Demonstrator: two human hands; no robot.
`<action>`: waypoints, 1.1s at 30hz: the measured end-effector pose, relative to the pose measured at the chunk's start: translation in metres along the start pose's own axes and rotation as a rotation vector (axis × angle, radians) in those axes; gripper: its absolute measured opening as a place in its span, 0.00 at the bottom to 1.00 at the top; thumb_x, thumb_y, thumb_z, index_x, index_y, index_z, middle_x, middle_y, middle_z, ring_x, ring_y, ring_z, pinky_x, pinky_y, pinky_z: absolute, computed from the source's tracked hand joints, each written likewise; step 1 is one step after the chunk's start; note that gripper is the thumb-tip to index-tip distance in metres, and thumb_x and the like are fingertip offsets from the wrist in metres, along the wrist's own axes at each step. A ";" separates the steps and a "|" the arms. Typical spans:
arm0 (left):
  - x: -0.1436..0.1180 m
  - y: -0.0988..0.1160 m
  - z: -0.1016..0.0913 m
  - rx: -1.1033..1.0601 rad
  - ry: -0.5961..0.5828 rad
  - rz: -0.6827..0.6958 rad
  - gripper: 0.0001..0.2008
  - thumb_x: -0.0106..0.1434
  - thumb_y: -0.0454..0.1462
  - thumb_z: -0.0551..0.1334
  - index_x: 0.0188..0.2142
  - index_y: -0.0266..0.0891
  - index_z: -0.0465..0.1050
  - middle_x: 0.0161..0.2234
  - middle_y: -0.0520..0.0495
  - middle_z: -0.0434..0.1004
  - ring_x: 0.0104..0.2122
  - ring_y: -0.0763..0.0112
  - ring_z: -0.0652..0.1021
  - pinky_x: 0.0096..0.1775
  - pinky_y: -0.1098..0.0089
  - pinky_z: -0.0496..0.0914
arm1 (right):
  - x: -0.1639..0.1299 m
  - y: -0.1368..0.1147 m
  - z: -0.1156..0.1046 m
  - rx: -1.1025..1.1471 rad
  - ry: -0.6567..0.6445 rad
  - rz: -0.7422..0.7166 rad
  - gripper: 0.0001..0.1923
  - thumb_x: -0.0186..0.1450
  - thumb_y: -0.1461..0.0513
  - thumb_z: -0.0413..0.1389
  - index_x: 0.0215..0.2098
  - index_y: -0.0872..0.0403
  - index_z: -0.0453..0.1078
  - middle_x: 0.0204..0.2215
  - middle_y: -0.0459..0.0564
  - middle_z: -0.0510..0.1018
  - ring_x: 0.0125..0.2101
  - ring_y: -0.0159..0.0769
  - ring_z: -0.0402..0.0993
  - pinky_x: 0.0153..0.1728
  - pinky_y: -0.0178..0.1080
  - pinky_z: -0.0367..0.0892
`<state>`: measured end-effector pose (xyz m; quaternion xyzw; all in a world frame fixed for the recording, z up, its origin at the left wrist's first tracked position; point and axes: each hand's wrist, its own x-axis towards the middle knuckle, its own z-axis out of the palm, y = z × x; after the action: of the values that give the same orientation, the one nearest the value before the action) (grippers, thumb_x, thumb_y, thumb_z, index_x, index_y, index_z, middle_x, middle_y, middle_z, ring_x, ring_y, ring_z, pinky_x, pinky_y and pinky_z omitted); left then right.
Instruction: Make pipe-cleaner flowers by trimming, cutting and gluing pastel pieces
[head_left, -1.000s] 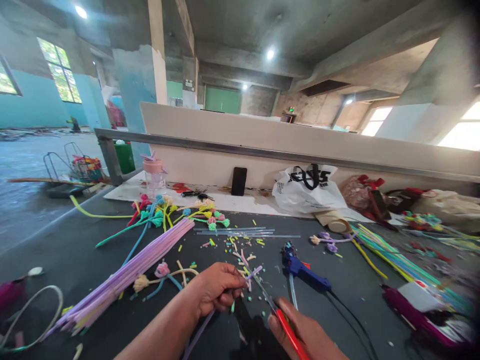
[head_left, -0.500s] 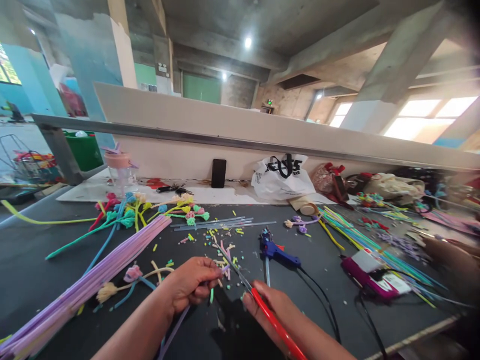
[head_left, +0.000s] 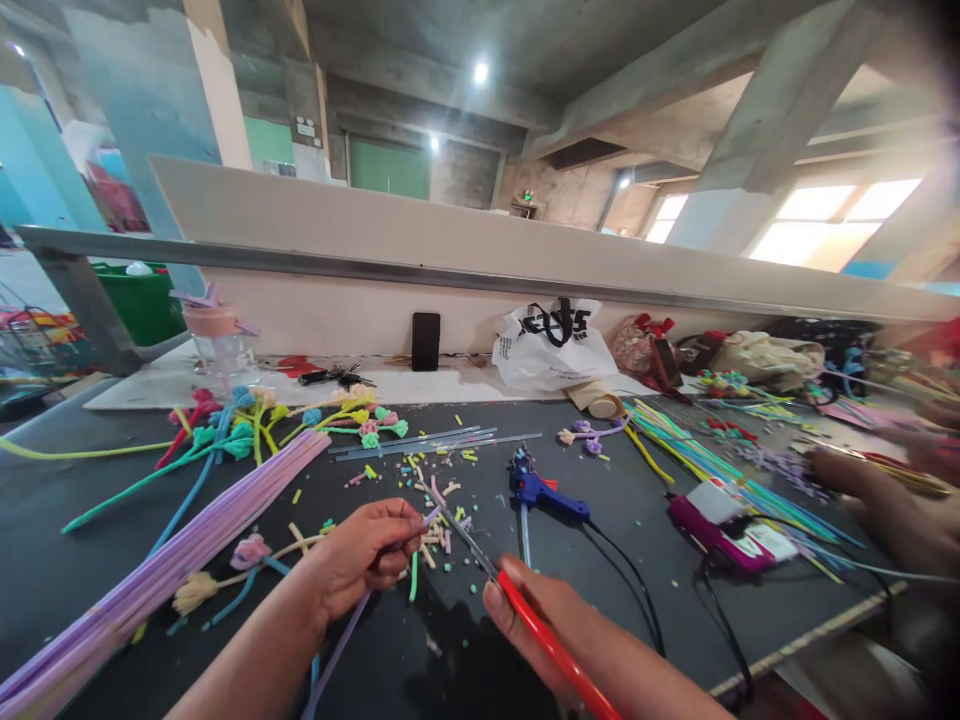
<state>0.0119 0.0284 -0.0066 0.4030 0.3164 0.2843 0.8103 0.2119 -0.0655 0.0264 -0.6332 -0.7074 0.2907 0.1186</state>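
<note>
My left hand (head_left: 379, 545) is closed in a pinch on a purple pipe cleaner (head_left: 341, 650). A short end of it pokes out past my fingertips, close to the blades. My right hand (head_left: 536, 610) grips red-handled scissors (head_left: 480, 555), their long metal blades pointing up and left; whether they touch the stem I cannot tell. Small cut pieces (head_left: 450, 500) in yellow, pink and green lie scattered around the blade tips. A bundle of purple pipe cleaners (head_left: 187, 560) stretches along my left side. Beyond my right hand rests a blue glue gun (head_left: 551, 495).
Pipe-cleaner flowers (head_left: 240, 440) lie at the back left, clear glue sticks (head_left: 427, 445) at the centre. A black phone (head_left: 426, 342) leans on the partition beside a white bag (head_left: 553, 345). At right are a purple-and-white box (head_left: 731, 530), cables and another person's hand (head_left: 847, 475).
The whole view has shifted slightly, so things sit further left. My left hand keeps its pinch and the purple end sits near the blades. The other person's hands at right have moved.
</note>
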 end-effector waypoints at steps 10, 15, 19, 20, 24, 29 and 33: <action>0.001 -0.001 -0.003 0.003 -0.016 0.021 0.09 0.56 0.36 0.61 0.25 0.35 0.62 0.20 0.56 0.62 0.13 0.89 0.55 0.17 0.78 0.41 | -0.005 0.005 0.011 -0.024 0.021 -0.035 0.15 0.64 0.49 0.41 0.30 0.51 0.57 0.19 0.40 0.65 0.17 0.26 0.53 0.20 0.31 0.49; 0.002 -0.005 -0.001 0.008 -0.019 0.007 0.10 0.57 0.38 0.61 0.26 0.35 0.62 0.21 0.55 0.64 0.13 0.89 0.56 0.16 0.78 0.40 | -0.004 0.003 0.009 0.009 0.089 -0.006 0.16 0.64 0.49 0.43 0.27 0.51 0.54 0.17 0.38 0.62 0.17 0.25 0.52 0.19 0.29 0.49; 0.001 -0.005 0.000 0.002 -0.031 -0.016 0.09 0.56 0.38 0.61 0.26 0.35 0.63 0.21 0.55 0.64 0.12 0.89 0.56 0.15 0.78 0.40 | -0.004 0.006 0.009 0.009 0.067 0.005 0.17 0.63 0.48 0.43 0.26 0.51 0.53 0.17 0.38 0.62 0.17 0.25 0.53 0.19 0.29 0.49; 0.001 -0.005 0.000 -0.001 -0.034 -0.013 0.09 0.56 0.37 0.61 0.26 0.35 0.63 0.21 0.55 0.64 0.12 0.89 0.56 0.16 0.78 0.40 | -0.005 0.007 0.009 0.008 0.054 0.002 0.17 0.63 0.48 0.43 0.27 0.51 0.53 0.17 0.38 0.62 0.17 0.25 0.53 0.19 0.29 0.49; 0.002 -0.005 -0.002 -0.029 -0.043 0.018 0.07 0.57 0.36 0.60 0.27 0.35 0.63 0.21 0.55 0.64 0.12 0.89 0.55 0.16 0.79 0.41 | -0.007 0.008 0.011 -0.040 0.050 -0.003 0.16 0.63 0.47 0.43 0.33 0.50 0.57 0.19 0.40 0.66 0.17 0.26 0.55 0.18 0.30 0.47; 0.001 -0.006 -0.002 -0.035 -0.040 0.013 0.06 0.57 0.35 0.60 0.28 0.35 0.65 0.20 0.55 0.64 0.13 0.90 0.55 0.17 0.79 0.41 | -0.008 0.003 0.011 -0.086 0.045 -0.021 0.16 0.64 0.47 0.42 0.35 0.49 0.59 0.21 0.42 0.70 0.18 0.27 0.58 0.19 0.31 0.48; 0.003 -0.008 -0.002 -0.032 -0.040 0.009 0.06 0.56 0.36 0.61 0.29 0.35 0.65 0.21 0.55 0.63 0.12 0.90 0.55 0.16 0.79 0.41 | -0.007 0.002 0.015 -0.094 0.050 -0.029 0.15 0.64 0.48 0.43 0.37 0.49 0.60 0.23 0.43 0.73 0.19 0.28 0.61 0.20 0.31 0.49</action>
<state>0.0136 0.0273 -0.0155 0.3970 0.2934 0.2849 0.8216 0.2067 -0.0757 0.0150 -0.6347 -0.7263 0.2396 0.1104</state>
